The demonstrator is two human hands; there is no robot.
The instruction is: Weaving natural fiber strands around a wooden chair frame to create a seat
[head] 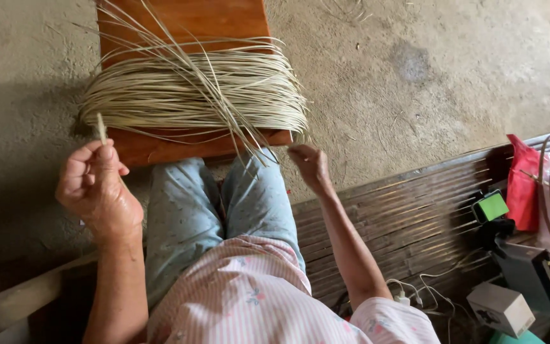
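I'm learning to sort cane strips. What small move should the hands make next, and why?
Probably draw the left hand further from the bundle: it pinches one strip whose tip stands up, while the right hand sits at the bundle's near edge.

Over on the slatted bamboo bench (415,210) there's a green-screened gadget (491,206), a red bag (522,185), a small white box (501,308), white cables (431,290) and a dark device (539,280). Bare concrete floor (415,76) all around.
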